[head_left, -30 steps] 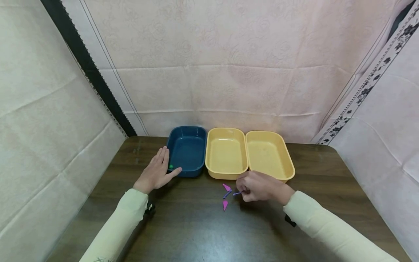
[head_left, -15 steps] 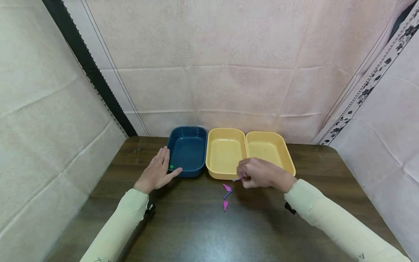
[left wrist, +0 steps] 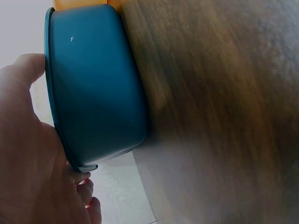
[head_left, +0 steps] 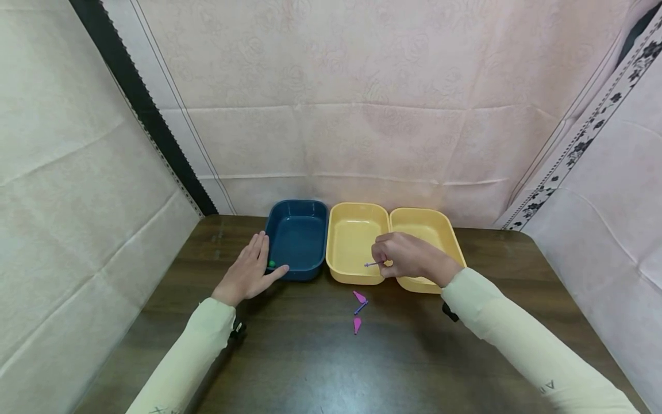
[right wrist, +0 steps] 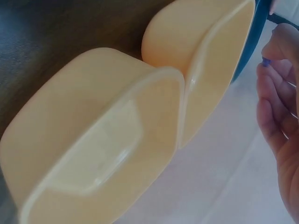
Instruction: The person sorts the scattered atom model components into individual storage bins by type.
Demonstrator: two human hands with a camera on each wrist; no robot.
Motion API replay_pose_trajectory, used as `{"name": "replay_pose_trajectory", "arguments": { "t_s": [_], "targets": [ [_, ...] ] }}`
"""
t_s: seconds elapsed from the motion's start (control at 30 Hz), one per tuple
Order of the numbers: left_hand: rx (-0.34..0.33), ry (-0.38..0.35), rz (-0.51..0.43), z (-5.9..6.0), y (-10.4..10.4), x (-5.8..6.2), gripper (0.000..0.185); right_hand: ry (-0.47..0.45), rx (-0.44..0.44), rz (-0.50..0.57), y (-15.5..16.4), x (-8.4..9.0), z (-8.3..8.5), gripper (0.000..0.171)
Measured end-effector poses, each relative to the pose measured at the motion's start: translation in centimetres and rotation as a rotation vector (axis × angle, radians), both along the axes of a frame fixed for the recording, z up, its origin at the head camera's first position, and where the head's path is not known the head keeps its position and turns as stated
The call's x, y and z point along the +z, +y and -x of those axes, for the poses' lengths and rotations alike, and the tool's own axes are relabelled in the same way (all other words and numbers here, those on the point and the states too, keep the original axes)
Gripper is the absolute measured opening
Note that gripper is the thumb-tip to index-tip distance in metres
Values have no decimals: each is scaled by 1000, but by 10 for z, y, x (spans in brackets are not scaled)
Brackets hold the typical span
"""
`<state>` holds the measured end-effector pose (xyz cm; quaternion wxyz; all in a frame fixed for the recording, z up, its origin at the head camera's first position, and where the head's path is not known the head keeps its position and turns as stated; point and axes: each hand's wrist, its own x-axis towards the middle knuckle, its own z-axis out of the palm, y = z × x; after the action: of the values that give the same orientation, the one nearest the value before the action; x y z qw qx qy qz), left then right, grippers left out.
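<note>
My right hand [head_left: 414, 256] is over the two yellow trays, pinching a thin purple stick [head_left: 370, 264] between thumb and fingers. One end of the stick points left above the middle yellow tray [head_left: 357, 279]; in the right wrist view only a small purple tip [right wrist: 266, 61] shows between the fingertips. My left hand [head_left: 250, 271] rests on the near left corner of the blue tray [head_left: 305, 275], fingers straight along its side and thumb at the rim. A small green piece [head_left: 272, 264] lies inside that tray beside the hand.
On the brown table in front of the trays lie two pink teardrop-shaped pieces, a far one [head_left: 359, 296] and a near one [head_left: 357, 326], with a second purple stick [head_left: 361, 307] between them. The right yellow tray [head_left: 455, 238] adjoins the middle one. Pale cloth [head_left: 331, 138] hangs behind.
My right hand has lifted the purple stick from the table and carried it away from me, over the yellow trays. The left hand stays on the blue tray.
</note>
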<state>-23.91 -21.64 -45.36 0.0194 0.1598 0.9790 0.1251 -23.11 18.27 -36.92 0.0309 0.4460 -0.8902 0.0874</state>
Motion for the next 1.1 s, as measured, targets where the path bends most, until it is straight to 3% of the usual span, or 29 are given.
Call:
{"name": "replay_pose_trajectory", "arguments": {
  "t_s": [0.3, 0.67, 0.77, 1.1],
  "targets": [
    [1, -1, -6, -2, -1, 1, 107, -19, -33, -17, -7, -4, 16, 15],
    [3, -3, -3, -2, 0, 2, 108, 48, -27, 28, -11, -26, 32, 7],
    [4, -9, -5, -3, 0, 3, 107, 56, -36, 39, -10, -26, 30, 3],
    [-3, -10, -8, -1, 0, 2, 108, 3, -82, -9, -1, -7, 4, 24]
  ]
}}
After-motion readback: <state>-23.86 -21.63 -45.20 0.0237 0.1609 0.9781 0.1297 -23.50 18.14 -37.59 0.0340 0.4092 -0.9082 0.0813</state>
